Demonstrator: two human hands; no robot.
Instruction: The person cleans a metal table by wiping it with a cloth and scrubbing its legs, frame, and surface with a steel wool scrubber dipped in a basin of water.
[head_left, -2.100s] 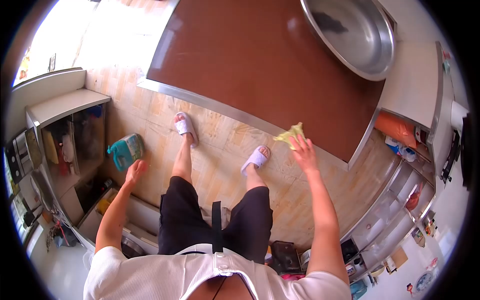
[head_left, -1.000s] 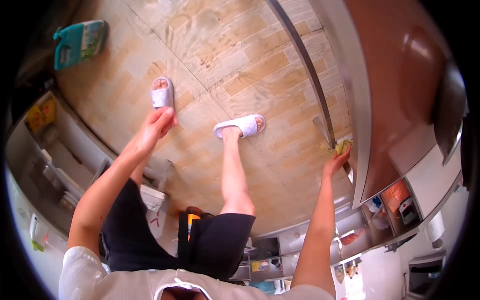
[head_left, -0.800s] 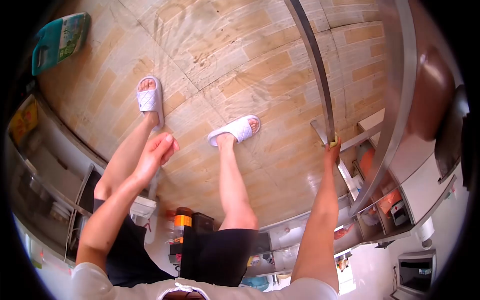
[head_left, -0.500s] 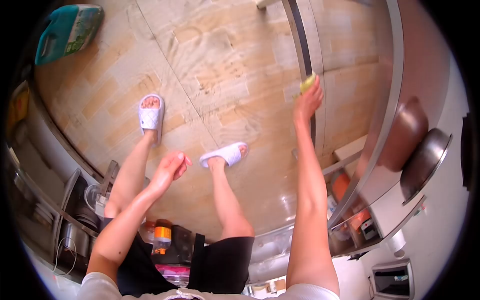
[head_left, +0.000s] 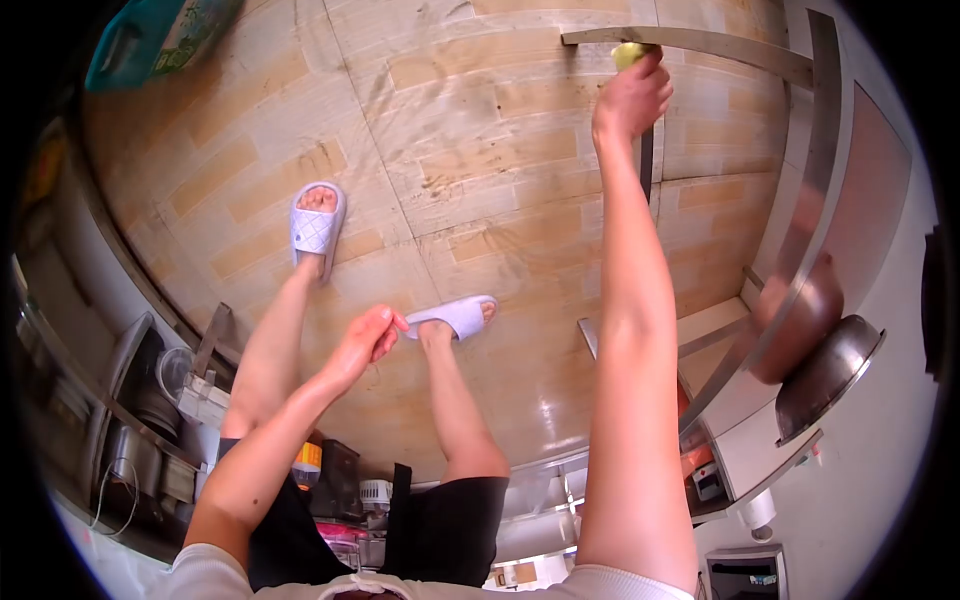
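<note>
My right hand [head_left: 634, 98] is stretched far out, its fingers closed around a small yellow-green sponge [head_left: 628, 53]. The sponge lies against a metal bar [head_left: 715, 42] of a low frame. Below that hand, a dark metal strip [head_left: 647, 165] runs down beside the wrist. My left hand [head_left: 366, 342] hovers in front of my body above the floor, fingers loosely curled in, with nothing visible in it.
Tiled floor [head_left: 470, 160] with smudges spreads under my slippers [head_left: 317, 225]. A teal jug [head_left: 150, 45] stands at upper left. Metal bowls [head_left: 830, 375] sit at right on a steel table. A shelf with pots [head_left: 145, 460] is at lower left; an orange-labelled bottle [head_left: 307, 462] stands behind my legs.
My right hand has moved farther away with the sponge, up to the metal bar. My left hand has shifted slightly right and down. The whole view has tilted, and more of the frame shows.
</note>
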